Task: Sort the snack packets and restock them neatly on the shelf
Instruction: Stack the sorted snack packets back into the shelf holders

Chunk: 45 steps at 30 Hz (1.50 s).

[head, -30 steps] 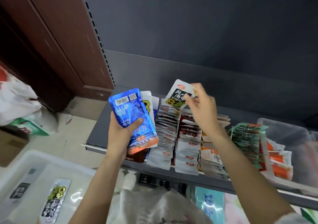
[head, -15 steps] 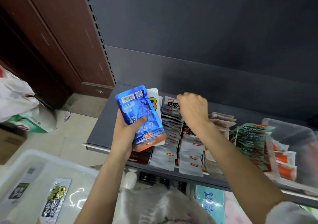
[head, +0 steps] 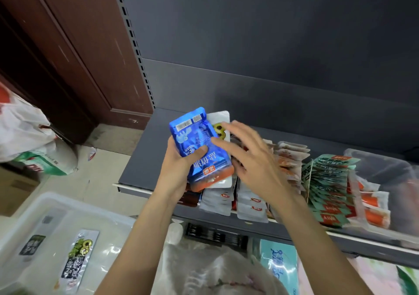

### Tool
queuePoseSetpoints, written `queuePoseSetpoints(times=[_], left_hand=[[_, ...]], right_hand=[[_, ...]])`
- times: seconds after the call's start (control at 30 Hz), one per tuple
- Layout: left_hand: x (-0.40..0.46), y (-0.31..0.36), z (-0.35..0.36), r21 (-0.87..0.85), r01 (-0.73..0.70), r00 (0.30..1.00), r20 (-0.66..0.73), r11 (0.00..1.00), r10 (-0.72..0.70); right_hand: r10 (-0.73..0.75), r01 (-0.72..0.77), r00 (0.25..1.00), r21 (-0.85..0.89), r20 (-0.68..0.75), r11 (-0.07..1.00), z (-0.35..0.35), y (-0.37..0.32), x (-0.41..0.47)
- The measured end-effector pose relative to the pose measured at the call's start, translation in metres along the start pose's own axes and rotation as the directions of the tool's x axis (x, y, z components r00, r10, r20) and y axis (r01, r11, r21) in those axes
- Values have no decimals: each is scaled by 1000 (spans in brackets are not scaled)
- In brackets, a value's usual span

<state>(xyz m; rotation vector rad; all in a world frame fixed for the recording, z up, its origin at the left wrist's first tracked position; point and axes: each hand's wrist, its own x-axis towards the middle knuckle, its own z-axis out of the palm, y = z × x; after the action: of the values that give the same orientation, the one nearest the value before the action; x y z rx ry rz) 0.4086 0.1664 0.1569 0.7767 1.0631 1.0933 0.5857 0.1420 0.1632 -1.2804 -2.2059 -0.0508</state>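
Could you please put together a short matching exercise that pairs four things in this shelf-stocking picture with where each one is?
Things:
1. blue packet
2. green packets
3. silver packet with a gold 8
4. right hand

Places:
A. lying in the white bin at lower left
B. held in the left hand
C. open, reaching toward the stack the other hand holds
D. in a row on the shelf, to the right

Pairs: 1-B, 2-D, 3-A, 4-C
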Motion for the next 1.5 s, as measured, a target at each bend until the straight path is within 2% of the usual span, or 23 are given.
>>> queuePoseSetpoints(times=[0.1, 0.17, 0.23, 0.27, 0.3, 0.33, 0.37, 0.4, 0.43, 0.5, 0.63, 0.73, 0.83, 0.93, 1.03, 1.13, 1.3, 1.37, 1.43, 1.47, 1.5], left_hand=[[-7, 0, 5, 68, 67, 992, 101, 995, -74], [-11, 2, 7, 78, 138, 982, 119, 987, -147], [-15, 7, 7, 105, 183, 975, 108, 978, -194], [-14, 9, 5, 153, 152, 983, 78, 976, -166], [-13, 9, 3, 204, 91, 995, 24, 975, -98], [-12, 10, 0, 248, 9, 999, -42, 969, 2], [-12, 10, -3, 299, -79, 990, -90, 951, 111], [-11, 10, -6, 334, -148, 979, -85, 931, 187], [-11, 12, -8, 344, -203, 974, -23, 917, 224], [-10, 16, -7, 340, -288, 955, 169, 895, 243], [-2, 30, 3, 323, -304, 900, 407, 896, 158], [5, 41, 5, 382, -358, 872, 462, 852, 159], [12, 47, -2, 401, -404, 882, 411, 822, 232], [21, 50, -14, 314, -389, 914, 253, 866, 318], [30, 56, -28, 246, -420, 907, 136, 874, 398], [39, 55, -33, 329, -442, 897, 173, 835, 407], [54, 27, -42, 398, -312, 944, 237, 863, 232], [56, 16, -48, 434, -300, 943, 269, 850, 195], [56, 11, -49, 496, -331, 932, 304, 802, 197], [57, 10, -48, 557, -352, 929, 306, 752, 207], [60, 10, -48, 645, -383, 923, 305, 661, 237]], right_hand=[[-152, 154, 988, -95, 30, 983, -1, 6, -4], [-201, 200, 979, -104, -7, 974, -5, 7, -9], [-117, 115, 989, -21, -91, 993, -9, 5, -13], [33, -21, 991, 94, -131, 995, -13, 1, -13], [246, -210, 961, 245, -127, 946, -18, -4, -10], [440, -376, 896, 418, -64, 827, -24, -8, -7], [555, -472, 831, 571, 36, 671, -27, -9, -5], [596, -503, 796, 665, 109, 551, -30, -9, -3], [596, -507, 788, 713, 155, 485, -33, -8, -3], [551, -518, 798, 746, 245, 418, -38, -5, -2], [459, -559, 805, 737, 375, 380, -40, -7, -5], [503, -575, 782, 738, 368, 353, -40, -7, -7], [609, -583, 734, 739, 301, 338, -42, -5, -6], [724, -569, 656, 769, 211, 291, -44, -5, -4], [792, -566, 587, 785, 169, 253, -44, -4, -5], [809, -563, 567, 790, 155, 243, -43, -4, -5], [814, -552, 557, 807, 167, 212, -36, -8, -1], [813, -567, 553, 797, 181, 208, -33, -8, -2], [813, -578, 548, 791, 194, 200, -30, -8, -2], [814, -579, 546, 791, 197, 197, -29, -8, -2], [816, -578, 542, 793, 200, 190, -28, -8, -3]])
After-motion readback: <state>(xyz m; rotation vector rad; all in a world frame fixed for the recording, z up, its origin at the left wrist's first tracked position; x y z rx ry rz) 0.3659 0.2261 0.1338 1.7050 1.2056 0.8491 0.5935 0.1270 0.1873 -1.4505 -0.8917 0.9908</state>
